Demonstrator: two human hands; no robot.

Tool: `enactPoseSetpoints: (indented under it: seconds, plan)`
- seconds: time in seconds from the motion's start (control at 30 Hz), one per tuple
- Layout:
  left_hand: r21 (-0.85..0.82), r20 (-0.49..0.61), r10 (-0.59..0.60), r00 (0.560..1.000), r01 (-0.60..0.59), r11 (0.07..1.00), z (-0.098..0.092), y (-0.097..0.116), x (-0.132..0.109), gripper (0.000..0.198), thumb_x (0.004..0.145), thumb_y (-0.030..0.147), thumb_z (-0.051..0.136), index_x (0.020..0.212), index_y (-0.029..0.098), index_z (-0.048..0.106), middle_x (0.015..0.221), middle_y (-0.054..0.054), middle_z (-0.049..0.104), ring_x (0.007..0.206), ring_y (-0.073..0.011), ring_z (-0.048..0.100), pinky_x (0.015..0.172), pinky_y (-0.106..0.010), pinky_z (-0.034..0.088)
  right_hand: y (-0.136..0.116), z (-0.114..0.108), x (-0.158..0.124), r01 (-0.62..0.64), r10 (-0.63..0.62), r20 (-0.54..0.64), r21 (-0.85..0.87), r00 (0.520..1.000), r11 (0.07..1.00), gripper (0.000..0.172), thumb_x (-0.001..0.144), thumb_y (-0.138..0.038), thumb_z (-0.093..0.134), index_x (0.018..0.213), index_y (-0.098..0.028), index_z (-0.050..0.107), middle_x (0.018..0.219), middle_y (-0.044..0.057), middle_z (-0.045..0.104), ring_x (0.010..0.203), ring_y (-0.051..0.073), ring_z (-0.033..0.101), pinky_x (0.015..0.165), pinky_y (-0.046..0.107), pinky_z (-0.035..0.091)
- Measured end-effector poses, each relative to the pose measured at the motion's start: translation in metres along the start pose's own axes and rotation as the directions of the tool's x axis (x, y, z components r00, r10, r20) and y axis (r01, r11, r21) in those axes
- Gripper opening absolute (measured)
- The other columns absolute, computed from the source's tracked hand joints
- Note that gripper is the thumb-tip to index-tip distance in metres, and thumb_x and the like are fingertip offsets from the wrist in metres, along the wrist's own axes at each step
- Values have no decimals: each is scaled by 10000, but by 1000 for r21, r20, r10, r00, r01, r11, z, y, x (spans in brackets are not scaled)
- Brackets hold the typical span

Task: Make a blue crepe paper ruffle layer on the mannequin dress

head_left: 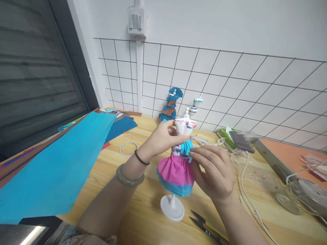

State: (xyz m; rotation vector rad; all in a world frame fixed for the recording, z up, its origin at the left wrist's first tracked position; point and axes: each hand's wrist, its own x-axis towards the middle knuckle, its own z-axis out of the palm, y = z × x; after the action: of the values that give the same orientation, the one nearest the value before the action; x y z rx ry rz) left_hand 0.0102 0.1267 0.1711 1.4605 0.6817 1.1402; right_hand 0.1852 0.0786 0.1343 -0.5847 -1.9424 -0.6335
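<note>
two hands (163, 137) (216, 170) hold one mannequin (181, 128), one turquoise ruffle (186, 147)

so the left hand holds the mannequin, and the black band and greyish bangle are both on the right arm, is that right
Not quite, the arm is wrong: the head view shows the black band and greyish bangle both on the left arm. The left hand does hold the mannequin.
</note>
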Motion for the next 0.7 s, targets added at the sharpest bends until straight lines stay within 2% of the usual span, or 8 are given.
enactPoseSetpoints:
  seconds: [0.2,0.4,0.7]
  plan:
    - [62,-16,-18,1000,19,998,3,0,0,277,691,223,724,899,135,563,762,0,595,684,-105,575,589,-210,445,2,4,-2,-29,28,-14,-78,1000,997,369,739,-34,669,1056,-210,598,889,74,675,822,211,635,704,368,513]
    - [98,-8,-11,1000,12,995,4,-3,2,306,685,230,717,928,127,563,787,-25,614,713,-130,589,609,-238,455,1,2,-1,6,-5,37,-50,999,999,257,799,-54,600,1014,-196,602,861,80,666,774,197,612,648,341,468]
    - [98,-10,-7,1000,8,995,1,-3,1,314,691,251,726,930,132,562,786,-24,608,697,-124,581,589,-232,444,-1,3,-3,-8,8,24,-2,1000,1000,290,766,-25,614,1012,-179,620,886,93,671,801,208,628,663,361,501]
